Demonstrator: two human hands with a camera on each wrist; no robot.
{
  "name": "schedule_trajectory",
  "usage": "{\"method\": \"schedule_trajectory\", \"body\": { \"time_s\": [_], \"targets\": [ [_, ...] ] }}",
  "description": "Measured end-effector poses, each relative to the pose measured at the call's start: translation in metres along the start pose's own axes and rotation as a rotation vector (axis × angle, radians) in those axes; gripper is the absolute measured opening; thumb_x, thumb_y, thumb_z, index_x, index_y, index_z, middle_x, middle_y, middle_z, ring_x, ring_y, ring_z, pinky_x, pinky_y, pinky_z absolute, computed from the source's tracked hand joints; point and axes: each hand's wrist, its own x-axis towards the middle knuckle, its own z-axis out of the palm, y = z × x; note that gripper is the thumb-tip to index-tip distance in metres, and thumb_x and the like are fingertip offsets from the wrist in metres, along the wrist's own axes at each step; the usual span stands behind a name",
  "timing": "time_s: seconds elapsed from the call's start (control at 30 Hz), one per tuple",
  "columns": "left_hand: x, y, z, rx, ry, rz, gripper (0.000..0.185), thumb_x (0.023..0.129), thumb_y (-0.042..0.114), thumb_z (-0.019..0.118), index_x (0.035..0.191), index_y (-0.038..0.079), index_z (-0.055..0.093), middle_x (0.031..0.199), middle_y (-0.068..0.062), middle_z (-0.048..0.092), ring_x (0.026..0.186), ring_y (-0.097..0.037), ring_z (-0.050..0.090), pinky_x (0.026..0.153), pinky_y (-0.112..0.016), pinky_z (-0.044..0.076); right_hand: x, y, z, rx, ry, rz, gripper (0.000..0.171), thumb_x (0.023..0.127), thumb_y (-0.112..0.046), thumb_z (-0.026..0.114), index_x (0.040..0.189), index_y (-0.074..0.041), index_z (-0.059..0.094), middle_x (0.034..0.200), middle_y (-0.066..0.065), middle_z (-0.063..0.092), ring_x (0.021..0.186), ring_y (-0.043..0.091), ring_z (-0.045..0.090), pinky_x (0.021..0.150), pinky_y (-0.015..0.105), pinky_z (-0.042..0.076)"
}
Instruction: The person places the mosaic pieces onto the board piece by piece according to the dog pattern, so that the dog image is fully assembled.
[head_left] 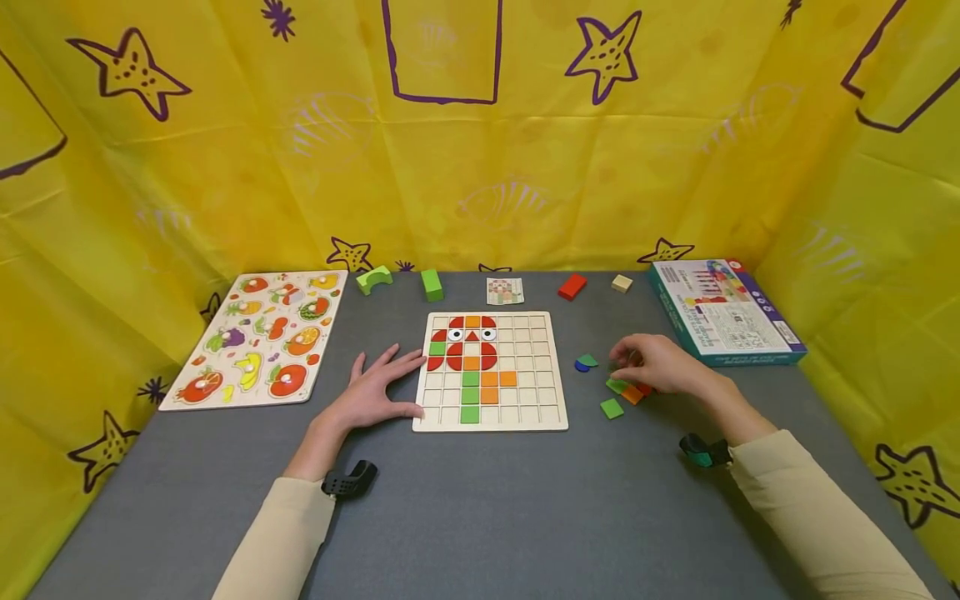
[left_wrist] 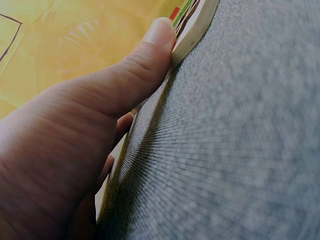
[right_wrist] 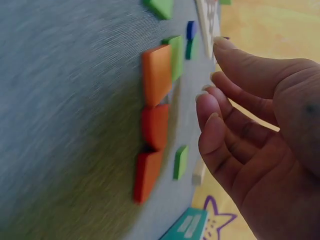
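A pale wooden grid board (head_left: 528, 400) lies mid-table, with red, orange and green tiles and two eye pieces set in its left half. My left hand (head_left: 367, 392) rests at the board's left side, fingers spread and thumb tip touching its edge. Over loose pieces on the right hovers my right hand (head_left: 663, 364), fingers loosely bent and apart from the thumb, holding nothing. Beneath it are an orange tile (right_wrist: 156, 75), a red piece (right_wrist: 156, 125) and another red piece (right_wrist: 147, 175). A green square tile (head_left: 612, 408) and a blue piece (head_left: 581, 366) lie nearby.
A fruit puzzle board (head_left: 247, 333) lies at the left; a puzzle box (head_left: 731, 317) at the right. Along the back stand a green arch block (head_left: 375, 280), a green block (head_left: 432, 285), a picture card (head_left: 505, 291), a red block (head_left: 572, 287) and a beige block (head_left: 622, 283).
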Motion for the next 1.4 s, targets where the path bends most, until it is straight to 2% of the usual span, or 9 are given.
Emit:
{"method": "schedule_trajectory", "body": {
  "time_s": [0.2,0.37,0.53,0.77,1.0,1.2,1.4],
  "targets": [
    [0.000,0.000,0.000,0.002,-0.009,-0.005,0.094,0.078,0.058,0.082,0.154,0.017,0.046,0.160,-0.004,0.038,0.151,-0.038,0.015,0.110,-0.071,-0.008,-0.015,0.012,0.002,-0.007,-0.041,-0.013,0.024,0.089,-0.017,0.080,0.104,-0.001,0.070,0.085,-0.003,0.064,0.076,0.014,0.057,0.069,0.031,0.051],
    [0.001,-0.001,0.001,0.000,-0.007,-0.009,0.094,0.078,0.058,0.082,0.154,0.017,0.046,0.159,-0.004,0.039,0.151,-0.038,0.015,0.110,-0.070,-0.008,-0.019,0.017,0.008,-0.053,-0.024,-0.031,0.024,0.086,-0.022,0.082,0.098,-0.004,0.070,0.082,-0.006,0.063,0.074,0.012,0.055,0.069,0.032,0.050],
    [0.001,-0.001,0.000,0.000,-0.007,-0.009,0.093,0.078,0.057,0.082,0.154,0.017,0.046,0.159,-0.004,0.039,0.151,-0.039,0.015,0.110,-0.071,-0.008,-0.020,0.017,0.011,-0.095,-0.007,-0.051,0.018,0.086,-0.020,0.082,0.092,-0.008,0.070,0.081,-0.006,0.059,0.073,0.012,0.052,0.067,0.031,0.047],
    [0.001,0.000,0.001,-0.002,-0.008,-0.010,0.093,0.078,0.058,0.081,0.154,0.017,0.046,0.159,-0.004,0.039,0.151,-0.039,0.015,0.110,-0.071,-0.008,-0.018,0.010,0.006,-0.024,-0.047,-0.044,0.014,0.091,-0.015,0.078,0.090,-0.009,0.065,0.077,-0.006,0.058,0.071,0.012,0.052,0.064,0.028,0.045],
    [0.001,-0.001,0.000,0.006,-0.008,-0.013,0.093,0.078,0.058,0.081,0.154,0.017,0.046,0.159,-0.004,0.039,0.151,-0.039,0.015,0.110,-0.071,-0.008,0.003,-0.016,0.002,0.041,-0.037,-0.041,0.009,0.093,-0.013,0.075,0.092,-0.009,0.067,0.081,-0.004,0.062,0.074,0.015,0.055,0.066,0.028,0.047],
    [0.001,-0.002,0.000,0.004,-0.008,-0.014,0.094,0.078,0.060,0.081,0.154,0.018,0.046,0.159,-0.003,0.039,0.151,-0.038,0.015,0.110,-0.071,-0.008,0.031,-0.048,0.020,0.073,-0.049,-0.091,0.006,0.093,-0.008,0.074,0.096,-0.008,0.068,0.086,-0.002,0.065,0.078,0.016,0.058,0.072,0.032,0.051],
    [0.001,-0.002,0.000,0.005,-0.004,-0.002,0.093,0.078,0.059,0.081,0.154,0.018,0.047,0.159,-0.004,0.039,0.151,-0.038,0.015,0.110,-0.071,-0.008,0.055,-0.072,0.039,0.083,-0.073,-0.121,0.009,0.093,-0.009,0.074,0.100,-0.009,0.068,0.089,-0.002,0.064,0.082,0.017,0.058,0.073,0.032,0.051]
  ]
}}
